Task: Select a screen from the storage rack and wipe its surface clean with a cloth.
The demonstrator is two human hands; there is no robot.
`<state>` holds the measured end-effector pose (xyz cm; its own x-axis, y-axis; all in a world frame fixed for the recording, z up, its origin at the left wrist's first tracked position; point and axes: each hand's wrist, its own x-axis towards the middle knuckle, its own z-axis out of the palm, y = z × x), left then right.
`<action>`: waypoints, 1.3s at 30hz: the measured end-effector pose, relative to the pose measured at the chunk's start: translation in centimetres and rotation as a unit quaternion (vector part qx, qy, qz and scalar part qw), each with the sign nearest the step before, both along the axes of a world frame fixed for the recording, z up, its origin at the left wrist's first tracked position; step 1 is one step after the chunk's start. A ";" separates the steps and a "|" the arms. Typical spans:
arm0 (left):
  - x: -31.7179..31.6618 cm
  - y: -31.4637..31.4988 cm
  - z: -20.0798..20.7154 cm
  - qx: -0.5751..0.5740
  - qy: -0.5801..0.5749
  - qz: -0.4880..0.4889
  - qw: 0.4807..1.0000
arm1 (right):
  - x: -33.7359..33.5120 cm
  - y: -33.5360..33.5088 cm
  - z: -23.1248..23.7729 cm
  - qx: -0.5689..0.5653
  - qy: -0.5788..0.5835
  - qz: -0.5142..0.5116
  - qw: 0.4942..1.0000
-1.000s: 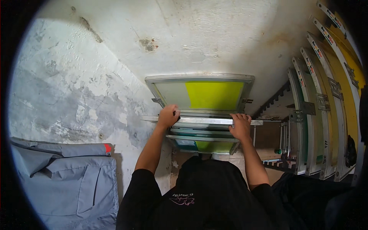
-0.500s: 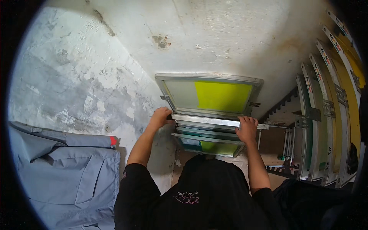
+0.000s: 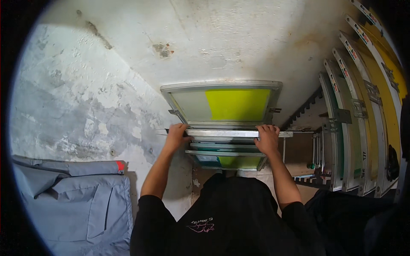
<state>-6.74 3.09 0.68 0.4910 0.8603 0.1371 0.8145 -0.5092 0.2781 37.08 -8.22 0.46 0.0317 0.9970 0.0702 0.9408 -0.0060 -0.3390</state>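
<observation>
A silver metal screen-printing frame [image 3: 222, 133] stands edge-up in front of me, its top bar running left to right. My left hand [image 3: 175, 137] is closed around the left end of this bar. Near the right end, my right hand [image 3: 268, 138] curls its fingers over the bar, the thumb on the near side. Directly behind leans another screen frame [image 3: 240, 104] with pale mesh and a bright yellow-green panel. On the near side stand more frames, one with a green and teal mesh [image 3: 239, 162]. The held frame's lower part is hidden.
Several tall screen frames [image 3: 348, 128] with metal hinges stand in a row at the right, beside a dark toothed rack [image 3: 305, 106]. A grey jacket [image 3: 77, 200] hangs at the lower left by the peeling wall [image 3: 85, 106]. A white wall [image 3: 222, 34] rises behind.
My view has shifted, so the surroundings sit farther left. The held frame's top bar looks more level and lies slightly farther right against the frame behind it. Both hands keep their hold.
</observation>
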 end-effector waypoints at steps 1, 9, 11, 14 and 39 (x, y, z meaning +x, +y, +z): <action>2.0 -0.3 -0.1 0.006 -0.014 -0.028 0.999 | 0.0 0.0 -0.1 0.008 0.000 0.004 1.000; 20.8 -4.2 1.2 -0.021 -0.048 -0.104 0.993 | 0.3 0.3 0.3 0.009 0.016 0.016 1.000; 22.2 -4.1 1.6 -0.078 -0.072 -0.070 0.992 | 0.7 0.2 0.5 0.002 0.036 0.030 0.999; 22.4 -3.4 0.9 -0.157 -0.117 -0.028 0.980 | 0.9 0.6 0.8 0.026 0.093 0.040 0.995; 6.0 3.0 -1.8 0.024 -0.032 0.181 0.983 | -4.3 0.0 0.4 0.016 0.015 -0.014 1.000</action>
